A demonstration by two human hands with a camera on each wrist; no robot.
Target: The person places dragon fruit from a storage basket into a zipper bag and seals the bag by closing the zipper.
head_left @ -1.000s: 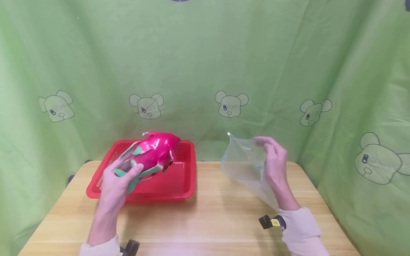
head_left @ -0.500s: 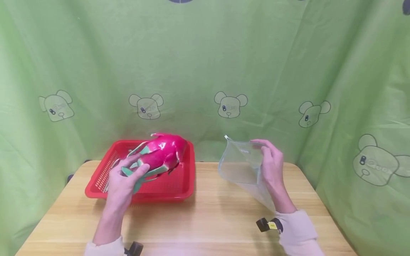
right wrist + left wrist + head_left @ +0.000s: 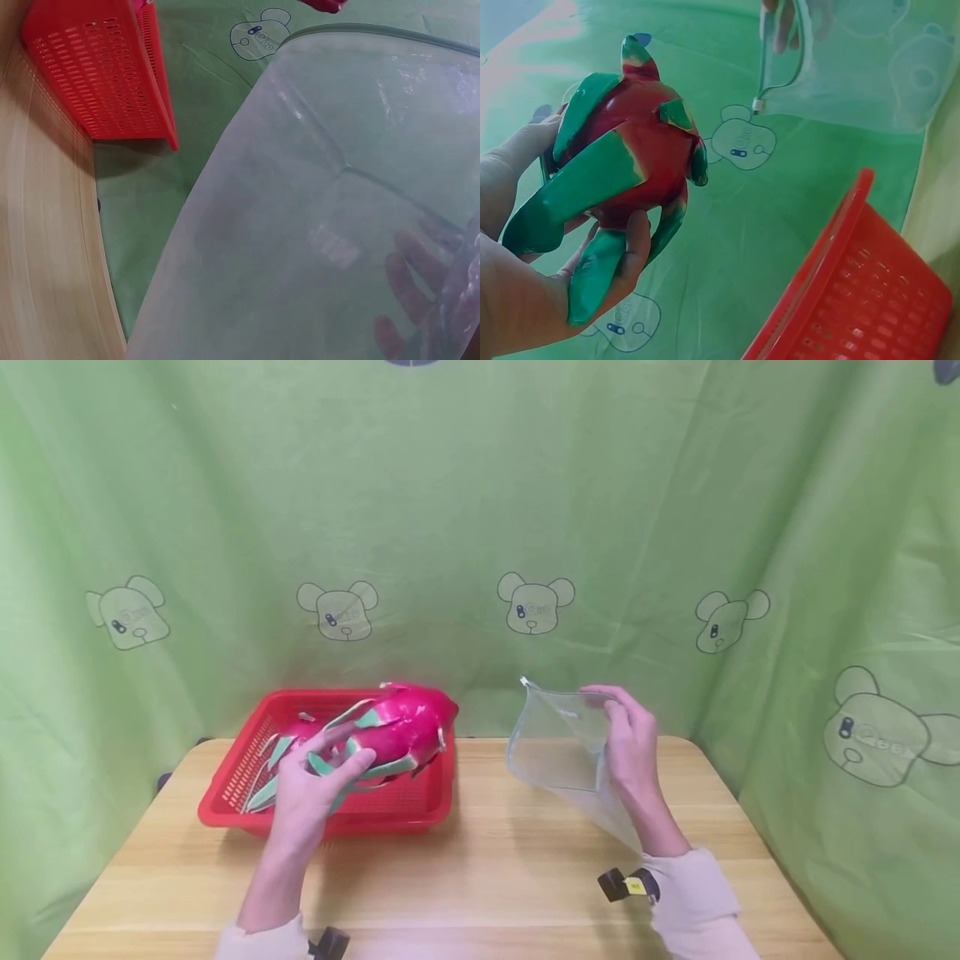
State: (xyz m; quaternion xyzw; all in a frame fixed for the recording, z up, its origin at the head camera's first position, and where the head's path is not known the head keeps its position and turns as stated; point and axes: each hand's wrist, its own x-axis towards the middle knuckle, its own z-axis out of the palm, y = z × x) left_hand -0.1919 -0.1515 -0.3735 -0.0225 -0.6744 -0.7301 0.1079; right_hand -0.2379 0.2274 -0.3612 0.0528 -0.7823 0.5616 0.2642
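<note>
Sleeves sit nearest us at the table [image 3: 480, 893] edge. Farther out, our left hand [image 3: 311, 789] curls round a dragon fruit [image 3: 390, 735], holding it above the red basket [image 3: 247, 793]; its long axis runs near-left to far-right, the far end pointing right toward the bag. On the right, our right hand [image 3: 630, 747] pinches the clear zip bag [image 3: 555, 747] by its top edge, mouth facing left, off the table.

A red basket [image 3: 420, 797] is sitting left of centre on a wooden table [image 3: 487, 868] filling the lower frame, while a green bear-printed curtain [image 3: 525, 510] is hanging across the whole background.
</note>
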